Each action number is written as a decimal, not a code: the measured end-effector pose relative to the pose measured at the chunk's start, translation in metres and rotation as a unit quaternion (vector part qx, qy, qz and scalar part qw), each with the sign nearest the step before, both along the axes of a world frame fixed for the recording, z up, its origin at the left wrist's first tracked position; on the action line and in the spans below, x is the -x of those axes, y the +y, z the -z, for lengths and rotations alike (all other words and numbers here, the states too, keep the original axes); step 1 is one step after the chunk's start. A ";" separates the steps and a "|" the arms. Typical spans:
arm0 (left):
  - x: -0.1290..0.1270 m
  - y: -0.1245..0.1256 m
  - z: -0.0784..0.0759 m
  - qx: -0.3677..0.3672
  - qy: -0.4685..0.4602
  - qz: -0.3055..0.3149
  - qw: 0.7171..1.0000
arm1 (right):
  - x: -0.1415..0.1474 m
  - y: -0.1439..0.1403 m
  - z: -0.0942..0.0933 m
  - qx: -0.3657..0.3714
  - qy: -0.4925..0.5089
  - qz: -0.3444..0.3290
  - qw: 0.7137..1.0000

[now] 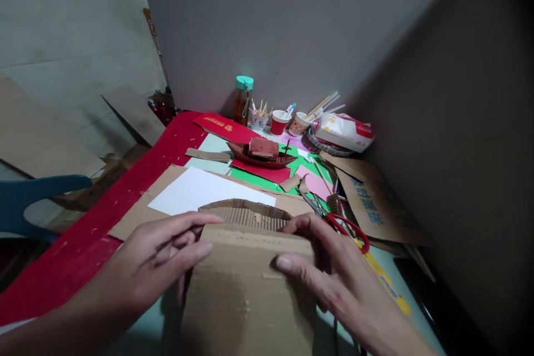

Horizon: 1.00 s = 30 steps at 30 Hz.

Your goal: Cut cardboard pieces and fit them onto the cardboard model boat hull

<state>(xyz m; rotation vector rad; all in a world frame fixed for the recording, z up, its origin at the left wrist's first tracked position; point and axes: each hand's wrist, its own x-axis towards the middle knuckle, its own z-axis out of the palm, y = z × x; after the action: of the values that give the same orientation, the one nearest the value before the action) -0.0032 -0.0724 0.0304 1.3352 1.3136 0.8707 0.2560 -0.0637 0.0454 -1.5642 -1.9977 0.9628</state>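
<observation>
Cardboard sheet [246,295], plain brown, lower centre of frame, held at its top edge by both hands. Left hand [161,256] at lower left: thumb laid flat across the sheet's upper left corner, fingers stretched out and wrapped behind the edge, pinching the board loosely. Right hand [334,272] at lower right: thumb pressed flat on the front near the upper right corner, fingers curled over the top edge to the back, closed on the board. Just behind the sheet's top edge, a curved strip of corrugated cardboard [246,212] with exposed flutes, touching or nearly touching the fingertips; exact contact hard to tell.

Beyond that, centre of frame: white paper [200,192] lying on a larger flat cardboard base [137,214]. Red-handled scissors [340,222] just right of the right hand, blades pointing up-left. Farther back, centre: small model boat [262,153] in brown card, resting on green, red and pink paper sheets [254,178]. Along the back wall, upper centre: teal-capped bottle [243,97], then paper cups [278,121] holding sticks and pens, then a white and red packet [344,130] on a round basket. Printed cardboard flap [371,206] at right. Red table covering [83,245] running down the left side; blue chair back [37,192] at far left edge.
</observation>
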 end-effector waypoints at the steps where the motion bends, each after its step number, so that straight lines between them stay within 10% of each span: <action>1: -0.003 0.006 -0.004 -0.012 0.012 -0.001 1.000 | 0.001 0.005 0.001 -0.002 0.002 0.009 1.000; 9: 0.002 0.055 -0.008 -0.014 0.007 0.041 0.999 | 0.008 0.038 0.013 0.014 0.040 0.044 0.998; 16: 0.015 0.068 0.003 -0.292 0.227 0.087 0.925 | 0.009 0.048 0.023 0.064 0.056 0.040 0.996; 21: 0.008 0.071 0.014 -0.423 0.284 0.069 0.858 | 0.009 0.045 0.020 -0.091 -0.034 -0.032 0.995; 30: 0.007 0.074 0.038 -0.442 0.243 0.049 0.862 | -0.019 -0.002 0.038 -0.372 -0.206 -0.044 0.904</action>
<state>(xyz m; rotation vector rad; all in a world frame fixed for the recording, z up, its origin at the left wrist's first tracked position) -0.0105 0.0020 -0.0078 2.4501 1.2189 1.1750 0.2749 -0.0656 0.0069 -1.2883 -2.3234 -0.1673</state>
